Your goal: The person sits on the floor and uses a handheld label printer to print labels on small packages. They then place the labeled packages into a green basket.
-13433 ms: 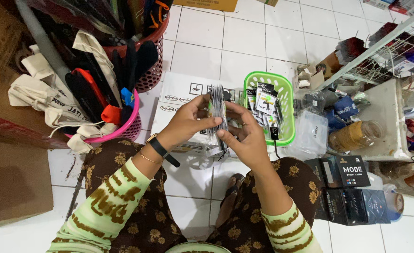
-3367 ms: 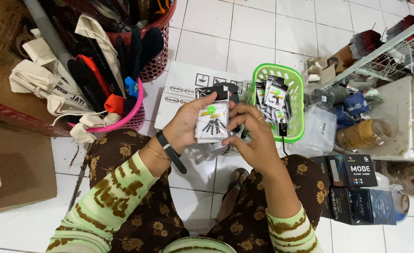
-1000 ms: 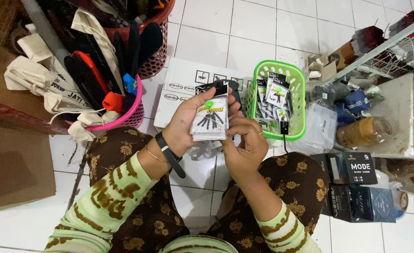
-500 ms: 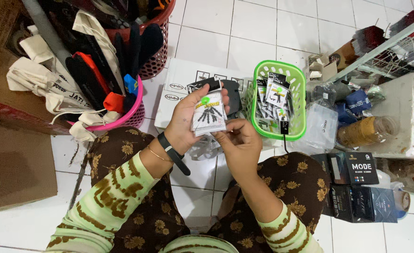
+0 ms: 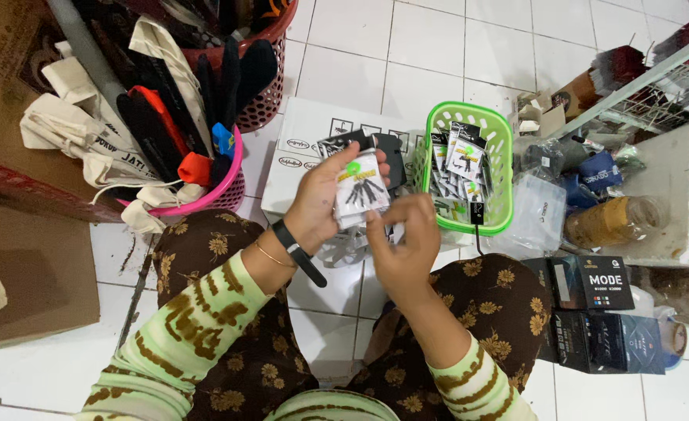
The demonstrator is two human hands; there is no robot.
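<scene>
A stack of small white packets [image 5: 362, 189] is gripped in the left hand [image 5: 322, 204], fingers curled round its edges. Just below it, the right hand [image 5: 401, 243] is held half closed, fingertips at the stack's lower edge. Beyond the right hand, more packets stand in a green basket [image 5: 499, 181].

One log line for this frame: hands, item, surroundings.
left hand: holds packet stack | right hand: fingers at stack's lower edge | green basket: more packets, right

A stack of packets [image 5: 362, 187] is held above a flat carton [image 5: 301, 148]. A basket [image 5: 494, 168] lies right of it, two tubs [image 5: 227, 187] left.
</scene>
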